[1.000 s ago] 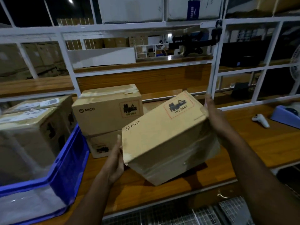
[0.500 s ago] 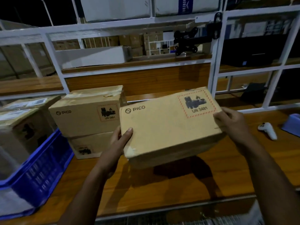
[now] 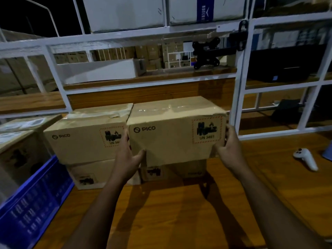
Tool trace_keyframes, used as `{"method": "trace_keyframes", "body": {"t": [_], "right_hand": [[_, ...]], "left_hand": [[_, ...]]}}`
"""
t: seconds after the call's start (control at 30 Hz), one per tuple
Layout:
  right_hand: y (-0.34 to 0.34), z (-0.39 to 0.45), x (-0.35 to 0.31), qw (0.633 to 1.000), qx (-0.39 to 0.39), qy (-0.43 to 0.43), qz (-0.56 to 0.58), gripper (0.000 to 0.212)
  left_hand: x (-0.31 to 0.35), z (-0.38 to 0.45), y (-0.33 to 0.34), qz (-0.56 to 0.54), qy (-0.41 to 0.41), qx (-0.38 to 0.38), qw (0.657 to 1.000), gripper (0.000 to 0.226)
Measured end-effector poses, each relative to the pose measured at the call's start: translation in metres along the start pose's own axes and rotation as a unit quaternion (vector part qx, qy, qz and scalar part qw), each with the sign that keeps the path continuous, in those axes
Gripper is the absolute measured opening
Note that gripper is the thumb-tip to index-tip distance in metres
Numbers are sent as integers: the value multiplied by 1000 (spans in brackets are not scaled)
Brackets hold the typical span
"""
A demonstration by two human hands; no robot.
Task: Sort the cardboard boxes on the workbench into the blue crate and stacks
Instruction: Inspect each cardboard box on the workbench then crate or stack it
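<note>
Both hands grip a brown PICO cardboard box (image 3: 172,137): my left hand (image 3: 128,155) at its lower left corner, my right hand (image 3: 229,146) on its right end. The box is upright and sits on top of a lower box (image 3: 172,170). Right beside it to the left is a two-high stack of the same boxes (image 3: 84,139). The blue crate (image 3: 36,196) stands at the far left with plastic-wrapped boxes (image 3: 19,151) inside it.
The wooden workbench (image 3: 179,212) spreads in front of me. A white handheld controller (image 3: 305,159) lies at the right. A white metal shelf frame (image 3: 237,97) rises behind the boxes, with a black bracket (image 3: 206,53) clamped to it.
The held box has gone from tilted near me to upright, moved away from me and set on the lower box beside the left stack. Both hands went with it.
</note>
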State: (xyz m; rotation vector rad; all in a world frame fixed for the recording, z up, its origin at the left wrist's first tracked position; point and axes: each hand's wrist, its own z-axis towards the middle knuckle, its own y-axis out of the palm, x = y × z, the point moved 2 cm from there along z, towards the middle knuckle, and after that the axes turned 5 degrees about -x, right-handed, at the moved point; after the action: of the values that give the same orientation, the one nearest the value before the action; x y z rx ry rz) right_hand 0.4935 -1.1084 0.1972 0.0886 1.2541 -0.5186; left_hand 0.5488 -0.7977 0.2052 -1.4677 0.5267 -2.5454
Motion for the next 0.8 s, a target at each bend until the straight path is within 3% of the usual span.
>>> {"method": "trace_keyframes", "body": {"t": [0.1,0.27,0.43,0.8], "right_hand": [[18,13,17,999,22,14,-33,68],[43,31,38,993,84,-5,-82,67],[66,47,47,983,129,-27,-124,68],[87,85,67,969,175,-42,-168,60]], "left_hand": [[-28,14,3,147,-14,70,987,89],[-50,27,6,316,30,110,942,112],[-59,49,8,443,124,129,878,102],[-86,78,9,518,133,120,836,92]]}}
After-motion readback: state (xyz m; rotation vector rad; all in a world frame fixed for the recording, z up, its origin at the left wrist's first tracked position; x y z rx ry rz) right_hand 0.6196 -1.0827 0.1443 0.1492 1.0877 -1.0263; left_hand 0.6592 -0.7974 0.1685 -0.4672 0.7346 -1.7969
